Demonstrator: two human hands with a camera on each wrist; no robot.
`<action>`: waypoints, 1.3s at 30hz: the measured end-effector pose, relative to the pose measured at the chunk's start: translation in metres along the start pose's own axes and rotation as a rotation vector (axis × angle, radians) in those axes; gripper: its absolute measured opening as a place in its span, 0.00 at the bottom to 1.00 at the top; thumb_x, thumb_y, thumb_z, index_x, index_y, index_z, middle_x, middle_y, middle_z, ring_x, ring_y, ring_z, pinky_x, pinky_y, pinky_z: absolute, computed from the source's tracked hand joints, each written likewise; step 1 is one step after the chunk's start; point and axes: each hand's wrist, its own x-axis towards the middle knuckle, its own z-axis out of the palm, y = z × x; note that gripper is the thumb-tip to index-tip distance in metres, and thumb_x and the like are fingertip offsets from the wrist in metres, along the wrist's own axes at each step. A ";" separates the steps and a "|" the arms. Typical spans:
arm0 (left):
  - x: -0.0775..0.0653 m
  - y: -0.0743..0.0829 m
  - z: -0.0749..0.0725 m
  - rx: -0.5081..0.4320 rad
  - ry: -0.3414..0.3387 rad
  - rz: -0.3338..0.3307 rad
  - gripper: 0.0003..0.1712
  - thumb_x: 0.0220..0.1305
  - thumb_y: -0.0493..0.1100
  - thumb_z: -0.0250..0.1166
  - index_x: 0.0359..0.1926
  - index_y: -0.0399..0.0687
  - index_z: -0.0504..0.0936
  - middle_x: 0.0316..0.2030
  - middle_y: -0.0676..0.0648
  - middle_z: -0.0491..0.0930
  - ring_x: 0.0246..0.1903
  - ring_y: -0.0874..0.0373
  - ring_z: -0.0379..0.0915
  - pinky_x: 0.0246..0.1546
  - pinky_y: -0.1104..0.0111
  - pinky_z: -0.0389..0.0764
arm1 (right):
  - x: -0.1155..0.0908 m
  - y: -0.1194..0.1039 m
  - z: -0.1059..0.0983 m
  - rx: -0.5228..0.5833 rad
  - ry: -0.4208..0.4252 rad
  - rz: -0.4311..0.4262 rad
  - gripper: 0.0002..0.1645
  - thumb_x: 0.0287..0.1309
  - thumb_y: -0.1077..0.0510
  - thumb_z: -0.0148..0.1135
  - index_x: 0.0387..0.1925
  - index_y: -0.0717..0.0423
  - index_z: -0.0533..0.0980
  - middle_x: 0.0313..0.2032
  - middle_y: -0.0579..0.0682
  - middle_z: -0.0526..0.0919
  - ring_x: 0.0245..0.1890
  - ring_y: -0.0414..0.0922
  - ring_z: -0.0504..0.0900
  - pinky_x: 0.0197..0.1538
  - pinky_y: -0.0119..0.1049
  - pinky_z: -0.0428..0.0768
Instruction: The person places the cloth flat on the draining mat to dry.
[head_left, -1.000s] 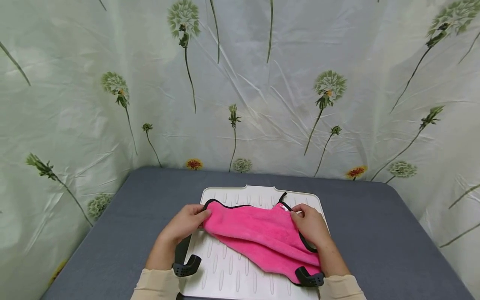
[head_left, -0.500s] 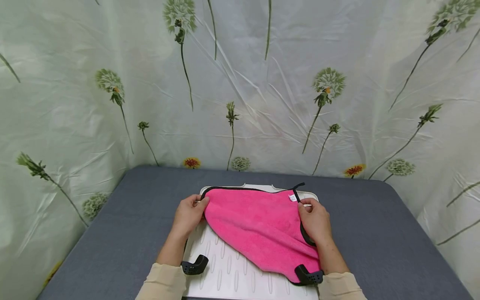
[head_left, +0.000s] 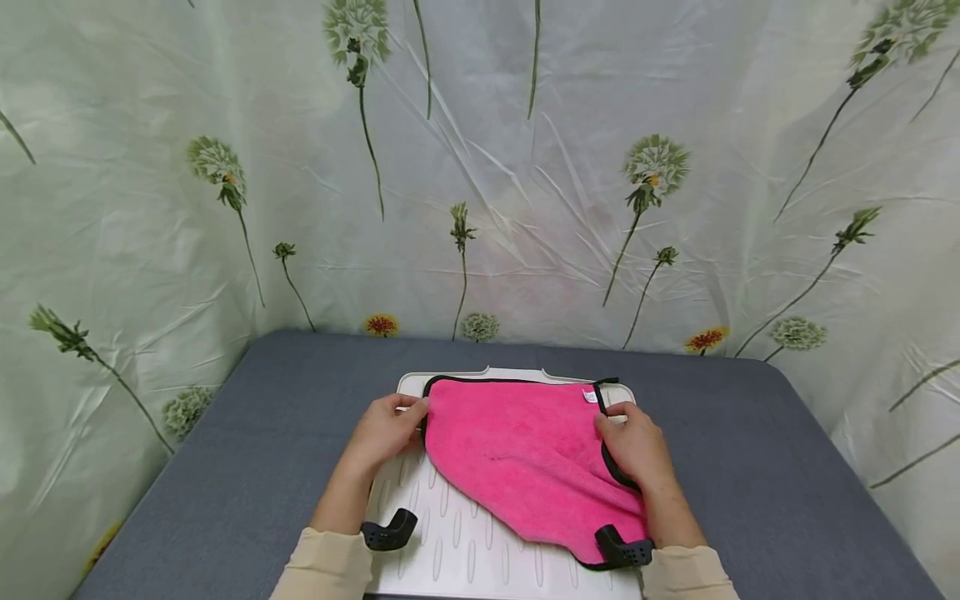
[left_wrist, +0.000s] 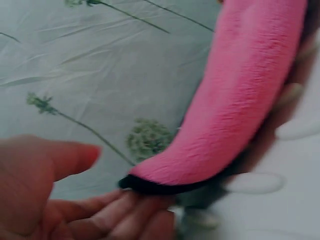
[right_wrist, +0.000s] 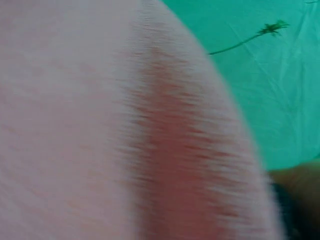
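A pink plush towel (head_left: 510, 450) with black edging lies spread over a white ribbed board (head_left: 450, 533). Its white tag (head_left: 590, 397) and black hanging loop are at the far right corner. My left hand (head_left: 388, 429) is at the towel's left edge; in the left wrist view its fingers (left_wrist: 135, 215) lie straight under the black edging, while the thumb stands apart from the cloth. At the right edge, my right hand (head_left: 637, 442) pinches the trim between thumb and fingers. Pink cloth fills most of the right wrist view and hides nearly all of that hand.
The board lies on a grey cloth-covered table (head_left: 750, 467). Behind it and to the sides hangs a pale curtain (head_left: 540, 208) printed with dandelions. Black curved mounts (head_left: 390, 530) sit on both wrists.
The towel has been spread flatter, its far edge drawn up toward the board's back. In the last half second its left edge moved right, and the left hand loosened its pinch.
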 end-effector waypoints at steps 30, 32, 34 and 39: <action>-0.014 -0.001 -0.008 0.379 -0.454 0.284 0.08 0.53 0.39 0.67 0.24 0.45 0.75 0.19 0.52 0.74 0.19 0.60 0.68 0.18 0.68 0.67 | -0.019 0.014 -0.043 0.042 -0.604 -0.236 0.14 0.49 0.56 0.63 0.15 0.57 0.72 0.11 0.41 0.64 0.15 0.37 0.62 0.18 0.31 0.61; -0.013 -0.002 -0.009 0.343 -0.449 0.276 0.09 0.55 0.42 0.66 0.25 0.46 0.75 0.22 0.50 0.76 0.20 0.58 0.68 0.18 0.69 0.66 | -0.018 0.014 -0.042 0.032 -0.592 -0.241 0.13 0.48 0.56 0.63 0.15 0.55 0.72 0.12 0.41 0.64 0.15 0.37 0.63 0.18 0.31 0.62; -0.011 -0.003 -0.010 0.285 -0.445 0.268 0.10 0.57 0.45 0.65 0.26 0.45 0.75 0.24 0.47 0.78 0.23 0.55 0.70 0.20 0.69 0.66 | -0.018 0.014 -0.042 0.031 -0.581 -0.239 0.12 0.48 0.57 0.63 0.15 0.54 0.72 0.12 0.41 0.65 0.15 0.37 0.63 0.18 0.31 0.62; -0.006 -0.003 -0.010 0.093 -0.450 0.239 0.13 0.61 0.45 0.63 0.30 0.40 0.72 0.30 0.40 0.80 0.30 0.49 0.71 0.28 0.64 0.73 | -0.019 0.011 -0.041 0.042 -0.565 -0.209 0.10 0.49 0.59 0.63 0.17 0.55 0.73 0.12 0.41 0.66 0.15 0.38 0.63 0.18 0.31 0.62</action>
